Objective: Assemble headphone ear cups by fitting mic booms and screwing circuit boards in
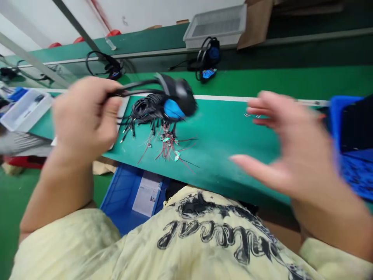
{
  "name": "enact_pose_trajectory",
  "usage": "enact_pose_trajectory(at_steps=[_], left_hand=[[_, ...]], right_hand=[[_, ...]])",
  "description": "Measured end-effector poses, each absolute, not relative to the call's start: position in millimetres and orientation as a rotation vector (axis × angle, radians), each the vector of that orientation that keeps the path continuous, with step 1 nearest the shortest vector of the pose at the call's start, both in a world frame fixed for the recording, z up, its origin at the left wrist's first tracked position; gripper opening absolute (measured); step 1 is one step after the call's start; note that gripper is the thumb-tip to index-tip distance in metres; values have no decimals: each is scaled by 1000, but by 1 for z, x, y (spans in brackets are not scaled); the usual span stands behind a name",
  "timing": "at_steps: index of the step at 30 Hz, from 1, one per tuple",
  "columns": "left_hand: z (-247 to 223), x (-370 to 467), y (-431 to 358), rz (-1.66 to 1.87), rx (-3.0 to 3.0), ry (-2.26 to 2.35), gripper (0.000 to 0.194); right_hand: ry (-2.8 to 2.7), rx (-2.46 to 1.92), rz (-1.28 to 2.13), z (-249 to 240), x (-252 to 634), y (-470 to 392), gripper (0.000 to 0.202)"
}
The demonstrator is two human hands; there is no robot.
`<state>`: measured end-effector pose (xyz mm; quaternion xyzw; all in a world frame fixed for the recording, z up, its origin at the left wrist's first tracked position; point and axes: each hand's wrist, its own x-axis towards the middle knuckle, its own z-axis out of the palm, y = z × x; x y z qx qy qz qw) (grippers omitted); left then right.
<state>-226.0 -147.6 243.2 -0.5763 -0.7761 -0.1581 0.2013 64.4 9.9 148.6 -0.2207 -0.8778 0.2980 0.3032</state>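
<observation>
My left hand (90,112) is closed around the band of a black headset (180,95). The headset is blurred by motion, and a blue patch shows on its ear cup. It hangs over the green workbench (221,144), above a bundle of coiled black cables (145,111). Below the cables lie small circuit boards with thin red and black wires (169,142). My right hand (285,140) is raised over the bench on the right, thumb and fingers spread apart, with nothing between them.
Two more headsets (208,58) stand at the back of the bench. A grey plastic basket (217,25) rests on the shelf. At the right is a blue bin (338,132) with dark parts, at the left a white tray (26,111). A blue crate (116,198) stands below the bench edge.
</observation>
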Motion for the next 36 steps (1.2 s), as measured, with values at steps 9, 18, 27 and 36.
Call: enact_pose_trajectory(at_steps=[9, 18, 27, 36], left_hand=[[138, -133, 0, -1430, -3151, -1960, 69], [18, -104, 39, -979, -3260, -1541, 58], [14, -112, 37, -837, -3344, -1589, 33], [0, -113, 30, -734, -3165, -1766, 38]], right_hand=[[-2077, -1001, 1020, 46, 76, 48, 42], [-2128, -1210, 1103, 9, 98, 55, 41], [-2289, -1132, 1092, 19, 122, 28, 45], [-2055, -1130, 1200, 38, 111, 43, 37]])
